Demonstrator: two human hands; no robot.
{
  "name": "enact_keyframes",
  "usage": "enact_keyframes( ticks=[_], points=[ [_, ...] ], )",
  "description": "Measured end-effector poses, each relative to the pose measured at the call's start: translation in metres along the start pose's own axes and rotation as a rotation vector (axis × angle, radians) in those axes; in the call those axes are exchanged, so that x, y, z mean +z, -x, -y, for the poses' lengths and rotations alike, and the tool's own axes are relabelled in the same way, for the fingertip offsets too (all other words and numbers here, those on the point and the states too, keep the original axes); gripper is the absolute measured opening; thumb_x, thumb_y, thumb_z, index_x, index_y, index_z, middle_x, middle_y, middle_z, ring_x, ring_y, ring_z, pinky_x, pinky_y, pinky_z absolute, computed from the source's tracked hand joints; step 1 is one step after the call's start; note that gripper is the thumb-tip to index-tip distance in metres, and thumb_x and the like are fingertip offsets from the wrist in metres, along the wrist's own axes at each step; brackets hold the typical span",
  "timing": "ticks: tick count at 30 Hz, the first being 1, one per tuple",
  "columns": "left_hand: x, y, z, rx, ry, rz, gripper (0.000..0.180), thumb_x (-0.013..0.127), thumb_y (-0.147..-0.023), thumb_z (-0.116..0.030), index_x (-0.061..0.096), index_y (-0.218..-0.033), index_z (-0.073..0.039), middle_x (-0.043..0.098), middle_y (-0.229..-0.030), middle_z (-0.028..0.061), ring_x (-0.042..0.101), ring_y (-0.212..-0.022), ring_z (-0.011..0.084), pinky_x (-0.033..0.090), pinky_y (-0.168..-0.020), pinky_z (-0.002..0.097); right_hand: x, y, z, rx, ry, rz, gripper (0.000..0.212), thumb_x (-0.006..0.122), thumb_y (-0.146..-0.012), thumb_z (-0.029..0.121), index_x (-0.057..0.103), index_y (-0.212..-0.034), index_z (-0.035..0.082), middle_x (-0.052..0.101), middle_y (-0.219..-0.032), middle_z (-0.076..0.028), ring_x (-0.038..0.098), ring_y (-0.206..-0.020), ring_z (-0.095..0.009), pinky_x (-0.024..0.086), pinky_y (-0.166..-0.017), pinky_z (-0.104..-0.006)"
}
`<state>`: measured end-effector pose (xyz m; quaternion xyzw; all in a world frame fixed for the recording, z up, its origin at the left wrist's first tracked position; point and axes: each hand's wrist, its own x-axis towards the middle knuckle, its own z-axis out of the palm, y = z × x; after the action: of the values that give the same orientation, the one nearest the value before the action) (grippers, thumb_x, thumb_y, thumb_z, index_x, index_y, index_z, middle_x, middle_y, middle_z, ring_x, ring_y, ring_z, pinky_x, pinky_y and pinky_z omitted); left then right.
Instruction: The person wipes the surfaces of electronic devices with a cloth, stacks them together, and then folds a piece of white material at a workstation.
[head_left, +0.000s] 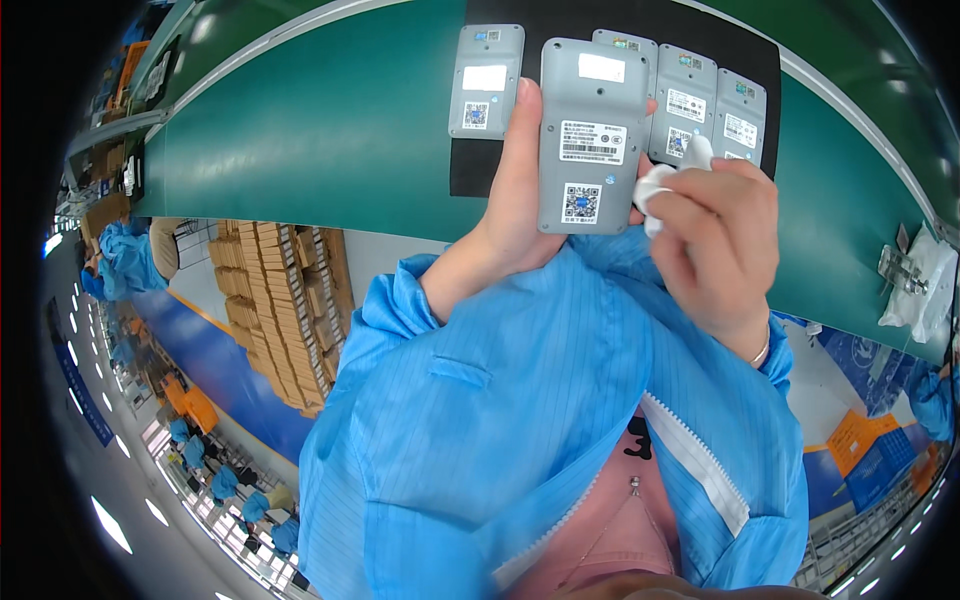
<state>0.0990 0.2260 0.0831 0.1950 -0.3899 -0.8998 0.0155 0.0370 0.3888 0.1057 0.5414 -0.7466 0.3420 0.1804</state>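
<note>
My left hand (505,205) holds up a grey handheld device (587,100), its labelled back turned toward me. White stickers, one with a square code, sit on that back. In my right hand (722,240) a crumpled white cloth (655,187) is pinched, close to the device's right edge; whether it touches the device I cannot tell. Behind, on a black mat (478,165), lie more such units: one grey device (486,80) to the left and several others to the right, partly covered by the held one and my right hand.
The green table (320,140) spreads out to both sides of the mat. A clear plastic bag (925,290) with metal parts lies at the table's right end. Stacked brown cartons (275,300) stand beyond its near edge at left. Other people in blue work further off.
</note>
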Motion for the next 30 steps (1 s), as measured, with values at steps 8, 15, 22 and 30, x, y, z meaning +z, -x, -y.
enact_keyframes(
  ticks=[8,15,22,30],
  points=[
    [-0.01,-0.003,-0.003,-0.14,0.123,0.144,0.09,0.011,-0.094,-0.069,0.046,-0.136,0.002,0.06,-0.095,0.0098,0.062,-0.075,0.0191,0.057,-0.06,0.0324,-0.004,0.017,-0.003,0.541,-0.58,-0.087,0.015,0.053,-0.086,-0.005,0.06,-0.099,-0.002,0.062,-0.1,-0.011,0.058,-0.081,-0.012,0.047,-0.067,-0.0243],
    [-0.024,-0.001,-0.002,-0.116,0.195,0.194,0.091,0.013,-0.093,-0.072,0.047,-0.136,0.001,0.06,-0.095,0.01,0.065,-0.077,0.02,0.059,-0.066,0.0346,0.01,0.008,-0.001,0.97,-1.39,-0.054,0.021,0.044,-0.098,0.008,0.056,-0.111,-0.003,0.067,-0.1,-0.014,0.067,-0.088,-0.018,0.053,-0.078,-0.0289],
    [-0.027,-0.002,-0.002,-0.13,0.205,0.208,0.091,0.013,-0.093,-0.072,0.046,-0.137,0.001,0.06,-0.096,0.0104,0.065,-0.077,0.0206,0.059,-0.066,0.0355,0.015,0.012,-0.006,1.002,-1.58,-0.031,0.022,0.043,-0.098,0.008,0.055,-0.112,-0.003,0.067,-0.1,-0.018,0.069,-0.087,-0.024,0.054,-0.078,-0.032],
    [-0.012,0.0,0.001,-0.109,0.096,0.074,0.083,0.012,-0.096,-0.067,0.048,-0.136,-0.003,0.059,-0.125,0.0128,0.063,-0.103,0.0215,0.058,-0.078,0.0361,0.016,0.0,-0.004,0.45,-0.741,-0.005,0.018,0.053,-0.086,-0.006,0.067,-0.096,0.001,0.055,-0.108,-0.01,0.063,-0.097,-0.023,0.051,-0.076,-0.0305]
  ],
)
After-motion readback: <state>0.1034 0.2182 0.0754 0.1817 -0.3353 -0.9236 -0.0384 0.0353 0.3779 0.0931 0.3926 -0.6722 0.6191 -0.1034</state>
